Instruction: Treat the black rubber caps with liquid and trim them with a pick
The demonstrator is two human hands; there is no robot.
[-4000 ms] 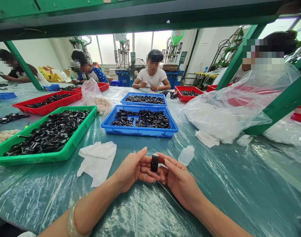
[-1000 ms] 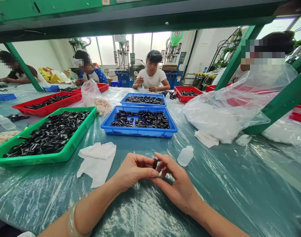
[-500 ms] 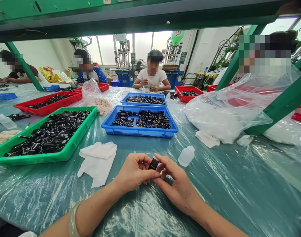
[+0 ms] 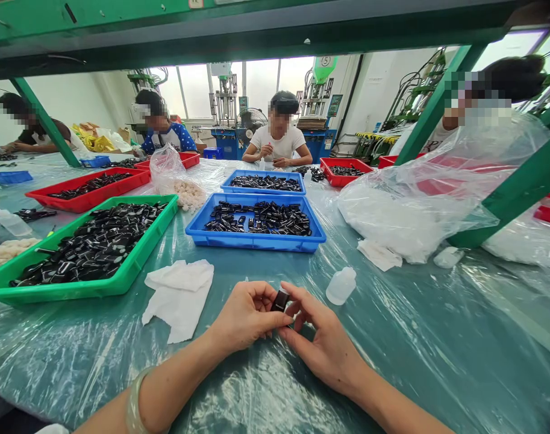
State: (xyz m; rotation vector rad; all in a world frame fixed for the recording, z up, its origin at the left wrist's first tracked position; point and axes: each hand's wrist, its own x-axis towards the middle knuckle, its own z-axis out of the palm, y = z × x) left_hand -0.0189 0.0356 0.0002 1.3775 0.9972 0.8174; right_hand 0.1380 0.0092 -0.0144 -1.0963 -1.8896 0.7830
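Note:
Between my two hands is a small glossy black plastic part (image 4: 280,301), held above the plastic-covered table. My left hand (image 4: 244,314) is closed on its left side, thumb along the lower edge. The fingers of my right hand (image 4: 320,333) are curled in on its right side and top, with the thumb tip close to the left thumb. My palms and fingers hide part of it. To the right of my right hand stands a small translucent squeeze bottle (image 4: 341,286). A crumpled white cloth (image 4: 179,295) lies left of my left hand.
A blue tray (image 4: 256,241) of black parts sits ahead, another blue tray (image 4: 263,190) behind it. At left is a green tray (image 4: 121,280) heaped with black parts. A large clear plastic bag (image 4: 392,211) and a green post (image 4: 514,202) stand right. Several people sit around the table.
The black part has tilted very slightly between my fingers; both hands stay in nearly the same place. At the far left edge, another person's fingers show more.

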